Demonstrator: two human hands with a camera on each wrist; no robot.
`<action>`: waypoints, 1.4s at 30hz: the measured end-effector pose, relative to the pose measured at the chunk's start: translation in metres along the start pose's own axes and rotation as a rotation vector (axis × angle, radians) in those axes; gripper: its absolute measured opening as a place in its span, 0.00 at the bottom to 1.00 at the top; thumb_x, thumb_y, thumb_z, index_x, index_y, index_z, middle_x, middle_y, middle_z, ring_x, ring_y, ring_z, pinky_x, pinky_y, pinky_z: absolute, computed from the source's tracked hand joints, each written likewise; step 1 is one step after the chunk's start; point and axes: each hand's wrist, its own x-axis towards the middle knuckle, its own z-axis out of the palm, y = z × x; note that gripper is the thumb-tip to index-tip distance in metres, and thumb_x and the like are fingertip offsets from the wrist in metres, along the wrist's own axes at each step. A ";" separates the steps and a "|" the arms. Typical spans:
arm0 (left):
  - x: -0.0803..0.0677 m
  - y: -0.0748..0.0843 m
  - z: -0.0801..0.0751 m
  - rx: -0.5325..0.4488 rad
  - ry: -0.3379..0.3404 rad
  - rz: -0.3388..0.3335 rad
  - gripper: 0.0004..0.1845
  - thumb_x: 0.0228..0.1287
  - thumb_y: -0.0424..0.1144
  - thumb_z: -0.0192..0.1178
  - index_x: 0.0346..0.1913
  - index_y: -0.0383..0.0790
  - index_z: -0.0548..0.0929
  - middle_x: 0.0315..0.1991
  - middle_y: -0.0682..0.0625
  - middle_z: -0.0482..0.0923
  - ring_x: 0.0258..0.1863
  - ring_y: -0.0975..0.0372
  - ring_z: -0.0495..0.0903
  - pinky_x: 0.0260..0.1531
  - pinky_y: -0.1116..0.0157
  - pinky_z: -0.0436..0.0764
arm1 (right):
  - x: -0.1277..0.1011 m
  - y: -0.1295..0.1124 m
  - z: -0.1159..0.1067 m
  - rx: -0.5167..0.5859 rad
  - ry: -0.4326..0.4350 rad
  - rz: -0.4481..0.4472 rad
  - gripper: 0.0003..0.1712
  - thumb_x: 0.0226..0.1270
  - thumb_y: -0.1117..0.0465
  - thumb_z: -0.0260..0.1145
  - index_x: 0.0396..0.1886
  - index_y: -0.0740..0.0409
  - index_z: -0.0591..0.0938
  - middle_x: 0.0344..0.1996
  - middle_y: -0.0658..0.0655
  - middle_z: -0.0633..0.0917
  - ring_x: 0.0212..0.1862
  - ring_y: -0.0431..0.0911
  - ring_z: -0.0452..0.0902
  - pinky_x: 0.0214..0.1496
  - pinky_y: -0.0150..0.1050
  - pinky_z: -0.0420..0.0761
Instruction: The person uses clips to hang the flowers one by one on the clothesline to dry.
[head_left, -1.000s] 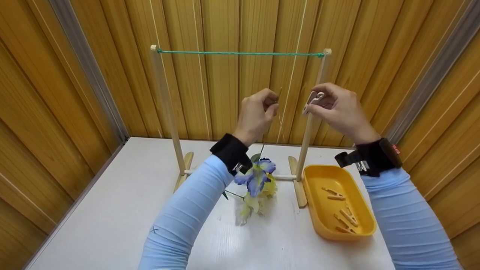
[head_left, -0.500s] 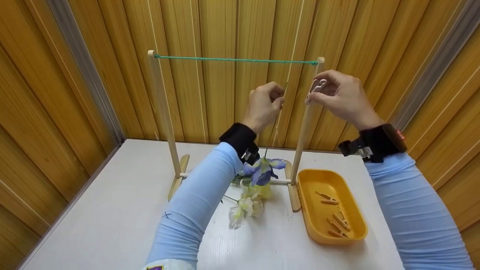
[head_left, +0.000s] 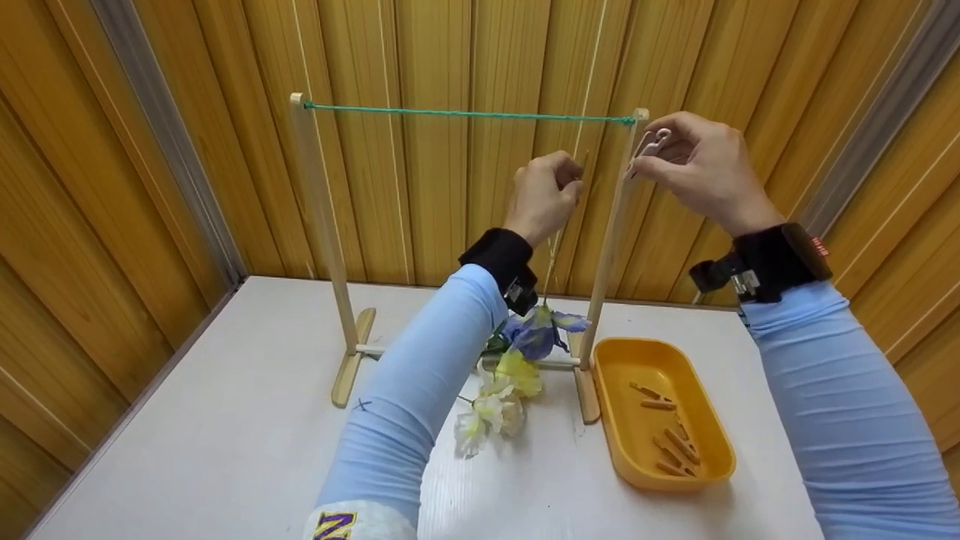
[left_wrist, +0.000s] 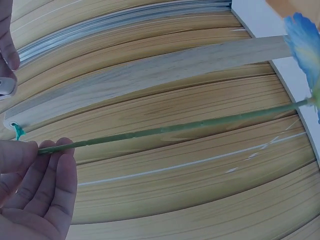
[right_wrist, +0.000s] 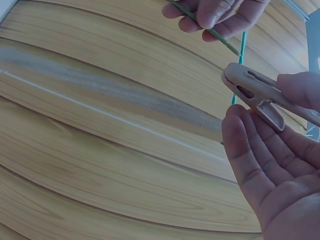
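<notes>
Head view: left hand [head_left: 546, 191], raised just below the green cord [head_left: 465, 114], pinches the top of a flower stem [head_left: 556, 247]; the stem hangs down from the hand with a blue bloom [head_left: 538, 334] at its lower end, above the counter [head_left: 225, 442]. Right hand [head_left: 694, 169], level with the right post [head_left: 611, 240] top, pinches a pale peg [head_left: 651, 146] between thumb and fingers, near the cord's right end. Cord stretched between two wooden posts on flat feet. More flowers [head_left: 495, 397], yellow and white, lie on the counter by the frame's base. Orange tray [head_left: 622, 360] to the right of the frame, holding several wooden pegs [head_left: 667, 439]. Wood-panelled walls behind. Left wrist view: fingers [left_wrist: 50, 165] curled round the end of the green stem [left_wrist: 180, 127], which runs across to the blue bloom [left_wrist: 302, 42]; post [left_wrist: 150, 75] with the cord knot [left_wrist: 19, 131] behind it. Right wrist view: peg [right_wrist: 260, 92] gripped at its rear end, jaws closed and pointing toward the cord [right_wrist: 240, 55]; left hand [right_wrist: 220, 15] with stem [right_wrist: 215, 35] just beyond.
</notes>
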 end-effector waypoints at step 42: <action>0.040 0.019 0.028 -0.048 0.077 -0.086 0.09 0.74 0.32 0.62 0.51 0.38 0.88 0.41 0.50 0.88 0.36 0.64 0.85 0.36 0.73 0.79 | 0.062 -0.012 -0.011 0.014 0.137 0.041 0.09 0.66 0.66 0.75 0.44 0.63 0.86 0.29 0.35 0.80 0.34 0.29 0.76 0.42 0.27 0.72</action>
